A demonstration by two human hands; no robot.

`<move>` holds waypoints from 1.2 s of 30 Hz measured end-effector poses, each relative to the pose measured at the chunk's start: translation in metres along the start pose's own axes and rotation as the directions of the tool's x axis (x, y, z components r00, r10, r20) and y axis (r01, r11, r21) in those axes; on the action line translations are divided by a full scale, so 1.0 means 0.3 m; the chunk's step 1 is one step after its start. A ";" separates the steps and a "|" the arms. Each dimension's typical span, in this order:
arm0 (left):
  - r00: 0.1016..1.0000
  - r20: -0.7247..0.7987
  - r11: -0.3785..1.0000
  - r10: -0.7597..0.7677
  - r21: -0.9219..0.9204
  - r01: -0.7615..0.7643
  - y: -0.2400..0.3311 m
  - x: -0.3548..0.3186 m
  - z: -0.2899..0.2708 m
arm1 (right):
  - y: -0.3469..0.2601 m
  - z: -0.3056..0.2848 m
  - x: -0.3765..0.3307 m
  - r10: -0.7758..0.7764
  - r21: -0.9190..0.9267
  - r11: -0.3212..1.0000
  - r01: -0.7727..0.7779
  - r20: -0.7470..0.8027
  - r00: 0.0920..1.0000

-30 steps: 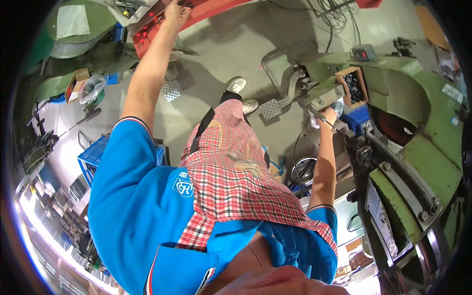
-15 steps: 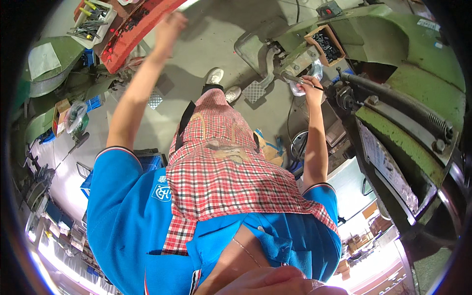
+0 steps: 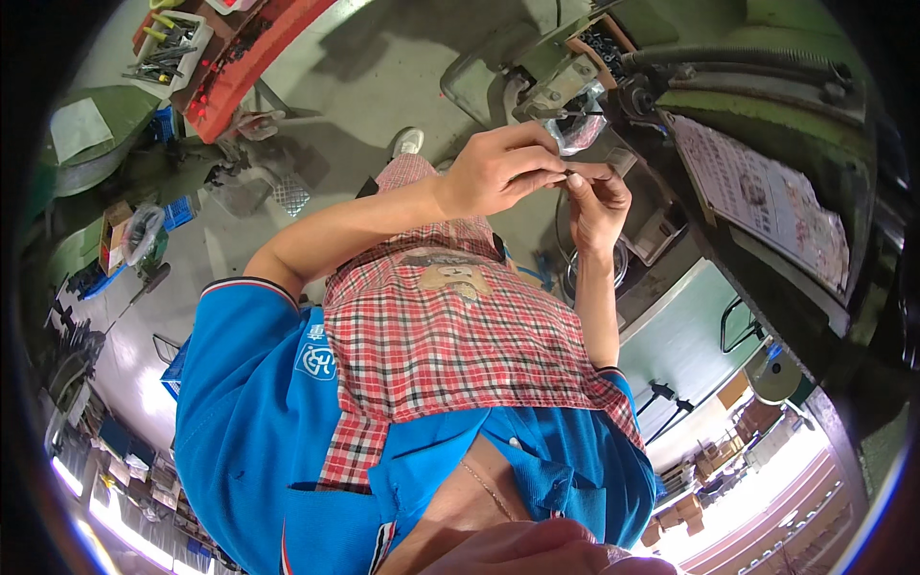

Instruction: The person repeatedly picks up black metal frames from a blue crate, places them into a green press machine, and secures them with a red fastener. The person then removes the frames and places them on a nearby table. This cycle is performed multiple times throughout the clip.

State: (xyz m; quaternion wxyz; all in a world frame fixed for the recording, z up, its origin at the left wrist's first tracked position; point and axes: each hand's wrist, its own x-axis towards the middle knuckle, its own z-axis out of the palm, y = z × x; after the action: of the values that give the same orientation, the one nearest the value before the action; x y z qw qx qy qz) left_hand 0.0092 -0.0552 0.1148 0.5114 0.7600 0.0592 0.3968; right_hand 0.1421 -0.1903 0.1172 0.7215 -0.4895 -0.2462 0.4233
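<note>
In front of my apron, my left hand (image 3: 503, 172) and my right hand (image 3: 599, 206) meet at the fingertips, both pinched closed. A tiny dark piece (image 3: 569, 174) shows between the fingertips; its kind is too small to tell. Against the index finger of my right hand lies a flat greyish piece (image 3: 621, 161), partly hidden by the hand. Just beyond the hands, a clear plastic bag (image 3: 581, 131) hangs by a grey metal block (image 3: 563, 84) on the green machine.
A cardboard box of small dark parts (image 3: 602, 50) sits on the machine. At far left, a red-edged bench (image 3: 254, 81) carries a white tray (image 3: 196, 56) of hand tools and scattered small parts. A paper-covered panel (image 3: 757, 196) stands close on the right.
My left hand has come from the red-edged bench across to my right hand. My right hand has dropped slightly nearer my body. The view has turned toward the machine.
</note>
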 end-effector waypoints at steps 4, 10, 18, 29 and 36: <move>0.953 -0.028 0.912 -0.302 -0.301 0.280 0.055 -0.001 -0.021 | -0.005 0.036 -0.013 0.039 0.026 0.999 -0.038 -0.019 0.999; 0.304 0.258 -0.049 -0.917 -0.829 0.557 -0.103 -0.139 -0.013 | 0.092 0.061 0.049 -0.070 -0.818 0.537 0.208 0.203 0.977; 0.255 0.025 0.095 -0.967 -0.890 0.447 -0.346 -0.272 -0.311 | 0.437 -0.437 0.302 0.088 -0.967 -0.239 0.084 0.064 0.994; -0.062 -0.677 0.602 -0.734 -0.689 0.404 -0.899 -0.286 -1.220 | 0.549 -0.518 0.447 0.138 -0.945 -0.326 -0.001 -0.049 0.989; -0.159 -0.694 0.524 -0.702 -0.654 0.545 -0.993 -0.208 -1.381 | 0.542 -0.538 0.428 0.050 -0.945 -0.326 0.039 0.024 0.998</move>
State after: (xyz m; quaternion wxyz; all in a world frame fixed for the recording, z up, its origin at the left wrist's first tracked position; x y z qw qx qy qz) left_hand -0.2140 0.3565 -0.0973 0.5373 0.1941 0.6800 0.4596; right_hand 0.2730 -0.1348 -0.1037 0.0113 -0.8610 -0.5048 0.0619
